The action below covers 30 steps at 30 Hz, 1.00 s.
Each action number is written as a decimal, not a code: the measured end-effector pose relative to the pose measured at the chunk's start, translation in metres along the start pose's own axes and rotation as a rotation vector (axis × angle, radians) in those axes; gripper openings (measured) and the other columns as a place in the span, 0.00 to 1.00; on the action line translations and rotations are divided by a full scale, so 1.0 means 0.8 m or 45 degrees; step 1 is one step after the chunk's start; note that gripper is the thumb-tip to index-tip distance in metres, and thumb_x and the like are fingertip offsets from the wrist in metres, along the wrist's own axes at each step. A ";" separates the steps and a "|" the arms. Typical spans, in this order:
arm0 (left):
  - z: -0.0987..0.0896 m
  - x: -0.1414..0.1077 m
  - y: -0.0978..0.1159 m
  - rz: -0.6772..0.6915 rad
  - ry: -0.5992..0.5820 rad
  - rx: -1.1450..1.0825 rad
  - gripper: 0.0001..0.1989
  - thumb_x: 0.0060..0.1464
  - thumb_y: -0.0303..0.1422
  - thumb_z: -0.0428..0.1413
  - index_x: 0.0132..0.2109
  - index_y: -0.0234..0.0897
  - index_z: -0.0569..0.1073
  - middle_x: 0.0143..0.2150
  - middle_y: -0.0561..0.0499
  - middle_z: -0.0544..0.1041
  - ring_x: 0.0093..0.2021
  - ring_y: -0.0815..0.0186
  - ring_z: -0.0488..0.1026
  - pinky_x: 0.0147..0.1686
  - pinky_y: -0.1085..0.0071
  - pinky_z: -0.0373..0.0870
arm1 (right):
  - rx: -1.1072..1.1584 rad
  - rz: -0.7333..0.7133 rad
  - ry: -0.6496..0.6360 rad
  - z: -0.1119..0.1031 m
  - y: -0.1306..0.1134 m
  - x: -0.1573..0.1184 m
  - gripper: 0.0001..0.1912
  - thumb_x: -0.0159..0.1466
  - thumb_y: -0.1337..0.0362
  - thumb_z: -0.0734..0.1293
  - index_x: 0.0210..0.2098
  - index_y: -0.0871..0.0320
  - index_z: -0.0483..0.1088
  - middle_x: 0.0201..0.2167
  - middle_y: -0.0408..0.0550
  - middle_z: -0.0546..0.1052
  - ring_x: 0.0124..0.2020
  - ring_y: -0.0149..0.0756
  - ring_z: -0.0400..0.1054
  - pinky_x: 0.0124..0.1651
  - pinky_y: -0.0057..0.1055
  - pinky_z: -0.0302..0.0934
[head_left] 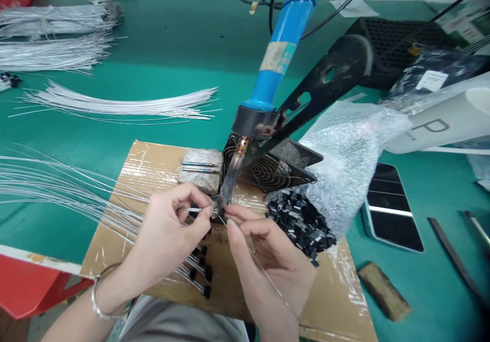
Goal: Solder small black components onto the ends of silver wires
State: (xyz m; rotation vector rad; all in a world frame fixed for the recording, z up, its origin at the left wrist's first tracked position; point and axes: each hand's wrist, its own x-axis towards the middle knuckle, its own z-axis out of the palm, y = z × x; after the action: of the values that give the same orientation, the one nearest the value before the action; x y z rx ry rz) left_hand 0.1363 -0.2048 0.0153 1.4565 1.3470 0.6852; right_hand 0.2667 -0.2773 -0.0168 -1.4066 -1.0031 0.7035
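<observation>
Left hand (172, 227) clamped on wire (193, 210), right hand (270, 252) on thin strand (273, 283), both at iron (230, 172), mid cardboard (333, 293) — black-ended wires (197, 283) near front edge look done, loose black pieces (300, 224) by right edge apparently remain.

Bright light is washing over my left hand (168, 235) and right hand (273, 252), glinting along the left edge of the cardboard (325, 291) and, beyond its right edge, glaring across the phone (394, 229). Shadow is dimming the far edge of the green surface (237, 74).
</observation>
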 end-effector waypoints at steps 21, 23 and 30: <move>0.000 0.002 -0.002 0.035 -0.028 0.030 0.08 0.53 0.35 0.56 0.32 0.35 0.74 0.35 0.44 0.79 0.34 0.63 0.73 0.27 0.71 0.60 | 0.099 0.106 0.069 0.007 -0.009 -0.001 0.11 0.66 0.65 0.71 0.28 0.57 0.70 0.45 0.47 0.82 0.49 0.32 0.78 0.51 0.23 0.69; -0.002 -0.001 -0.008 0.040 -0.027 0.107 0.08 0.54 0.35 0.56 0.32 0.36 0.74 0.33 0.46 0.78 0.28 0.67 0.68 0.24 0.71 0.56 | 0.104 0.063 0.064 0.003 -0.006 0.001 0.10 0.67 0.66 0.71 0.29 0.57 0.70 0.43 0.47 0.82 0.46 0.31 0.78 0.50 0.23 0.69; -0.025 -0.027 -0.030 0.490 -0.063 0.461 0.07 0.60 0.26 0.56 0.37 0.39 0.79 0.40 0.52 0.81 0.39 0.68 0.75 0.42 0.71 0.70 | 0.265 0.101 0.492 -0.074 0.028 0.009 0.17 0.70 0.53 0.66 0.34 0.59 0.78 0.29 0.48 0.77 0.31 0.35 0.73 0.37 0.31 0.69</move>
State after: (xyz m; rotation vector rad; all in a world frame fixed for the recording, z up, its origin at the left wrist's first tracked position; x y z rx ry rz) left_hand 0.1047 -0.2224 0.0050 2.0436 1.2044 0.6626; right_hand 0.3256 -0.2967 -0.0313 -1.3383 -0.5582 0.5480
